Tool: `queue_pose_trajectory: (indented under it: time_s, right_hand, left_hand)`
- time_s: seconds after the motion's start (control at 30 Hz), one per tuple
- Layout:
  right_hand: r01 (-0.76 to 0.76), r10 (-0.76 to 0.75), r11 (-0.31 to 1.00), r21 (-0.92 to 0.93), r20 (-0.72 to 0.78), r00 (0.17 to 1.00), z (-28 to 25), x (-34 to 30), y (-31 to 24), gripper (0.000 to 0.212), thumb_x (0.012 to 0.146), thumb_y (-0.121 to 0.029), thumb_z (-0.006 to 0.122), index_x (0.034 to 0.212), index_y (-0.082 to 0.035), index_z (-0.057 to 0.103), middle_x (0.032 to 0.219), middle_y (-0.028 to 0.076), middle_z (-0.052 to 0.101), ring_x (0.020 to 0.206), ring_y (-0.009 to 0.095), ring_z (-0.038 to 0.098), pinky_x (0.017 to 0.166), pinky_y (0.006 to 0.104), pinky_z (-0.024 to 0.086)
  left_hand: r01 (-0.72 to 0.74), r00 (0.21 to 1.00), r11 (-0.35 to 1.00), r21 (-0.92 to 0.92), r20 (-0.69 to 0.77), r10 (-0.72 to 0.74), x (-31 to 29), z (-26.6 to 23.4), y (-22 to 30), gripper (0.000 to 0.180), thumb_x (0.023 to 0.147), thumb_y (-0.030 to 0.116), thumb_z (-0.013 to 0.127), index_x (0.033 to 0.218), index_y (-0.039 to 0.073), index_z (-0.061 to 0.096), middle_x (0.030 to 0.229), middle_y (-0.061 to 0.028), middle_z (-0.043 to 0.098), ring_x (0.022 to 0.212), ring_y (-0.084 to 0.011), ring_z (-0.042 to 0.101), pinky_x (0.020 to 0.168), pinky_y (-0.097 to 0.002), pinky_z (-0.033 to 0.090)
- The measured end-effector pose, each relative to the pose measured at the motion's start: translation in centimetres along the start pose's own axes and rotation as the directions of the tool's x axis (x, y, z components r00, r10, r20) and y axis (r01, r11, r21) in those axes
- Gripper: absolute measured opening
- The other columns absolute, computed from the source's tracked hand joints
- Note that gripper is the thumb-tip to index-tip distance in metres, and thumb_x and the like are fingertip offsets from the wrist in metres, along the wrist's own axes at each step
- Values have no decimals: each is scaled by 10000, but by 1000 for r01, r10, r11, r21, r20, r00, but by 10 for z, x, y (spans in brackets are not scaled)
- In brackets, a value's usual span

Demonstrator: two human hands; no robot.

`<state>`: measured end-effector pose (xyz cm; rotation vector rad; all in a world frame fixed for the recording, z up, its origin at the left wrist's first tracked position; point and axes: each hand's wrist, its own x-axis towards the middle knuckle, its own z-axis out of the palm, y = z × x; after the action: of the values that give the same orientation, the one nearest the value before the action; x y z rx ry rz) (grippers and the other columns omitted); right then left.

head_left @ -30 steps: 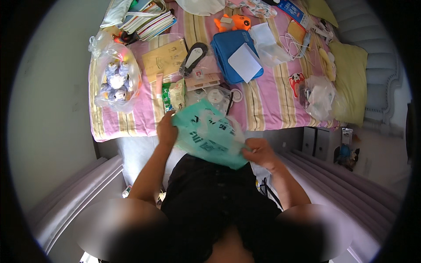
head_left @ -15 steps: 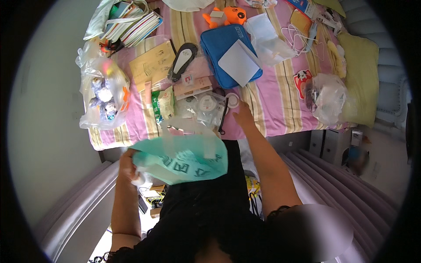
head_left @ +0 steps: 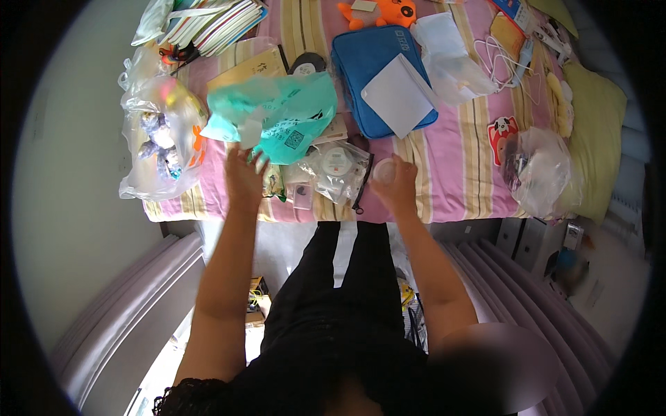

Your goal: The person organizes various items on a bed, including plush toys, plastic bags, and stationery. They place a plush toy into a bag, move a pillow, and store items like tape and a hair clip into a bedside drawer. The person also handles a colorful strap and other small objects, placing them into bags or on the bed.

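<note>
Crumpled teal plastic bag [head_left: 295,114] could slide: left hand [head_left: 244,179], at its seven o'clock, has loosely spread fingers, hold unclear. Right hand [head_left: 399,188], fingers curled round a white disc [head_left: 383,170], might slip.

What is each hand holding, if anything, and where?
Right hand: the round white thing, by its right edge. Left hand: can't tell if it holds the green bag.

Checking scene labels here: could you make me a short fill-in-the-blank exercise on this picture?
The paper on the blue case is ____.
The teal bag, near the left hand, is to the ____ of that case.
The right hand is at a white object with a ____ outline.
The bedspread is patterned with ____.
Missing words: white; left; round; stripes.
</note>
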<state>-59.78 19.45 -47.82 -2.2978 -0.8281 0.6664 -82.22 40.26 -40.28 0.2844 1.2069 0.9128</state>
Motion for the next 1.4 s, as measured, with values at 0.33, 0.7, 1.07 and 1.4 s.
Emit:
queue_pose_trajectory:
  time_s: [0.33,0.7,1.07,1.4]
  right_hand:
    - [-151,169,893,423,-5,986,80,-10,-12,636,629,-285,794,1126,3,521,1074,172,561,976,288,556,816,356,453]
    - [-246,211,776,581,129,969,72,-5,-7,261,749,-196,730,787,-41,523,736,47,599,679,108,543,607,265,426]
    - [-570,549,643,512,211,809,72,-16,3,494,699,-348,765,954,8,538,868,101,608,801,200,600,670,307,480]
    - [-441,488,803,400,-18,873,143,-35,65,519,661,-262,804,982,54,546,868,94,607,767,198,577,688,322,467]
  left_hand:
    - [382,865,872,305,214,-454,-24,-46,-117,412,846,115,642,1186,-20,452,1081,-129,580,963,-246,610,800,-393,543]
    - [290,804,900,326,428,-414,-10,-51,-90,415,792,95,689,1154,-27,527,1044,-96,610,996,-191,573,899,-313,437]
    - [407,729,843,353,431,-532,-44,-89,-87,383,808,139,673,1132,-5,528,1048,-106,605,976,-203,594,869,-339,475]
    - [366,850,901,232,310,-426,-62,-89,-76,500,788,97,669,1226,16,441,1128,-113,564,998,-212,587,867,-355,488]
